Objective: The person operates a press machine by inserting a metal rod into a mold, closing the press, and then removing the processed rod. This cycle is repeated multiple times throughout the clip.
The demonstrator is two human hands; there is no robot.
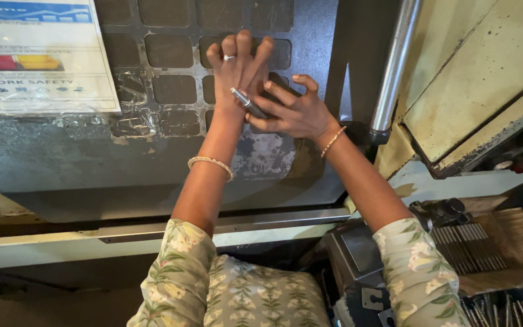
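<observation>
Two hands are seen raised together: the left hand [237, 69] and the right hand [295, 112]. One metal rod [248, 102] is gripped between them. Two bangles are counted, one per wrist. One ring is worn on the left. One poster [37, 54] is taped up left of the hands.

Both arms raised, left hand [237, 69] splayed, right hand [295, 112] curled against it.

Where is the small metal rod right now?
In the head view, upper middle: the metal rod lies between the left hand and right hand, raised before the dark grid panel.
</observation>
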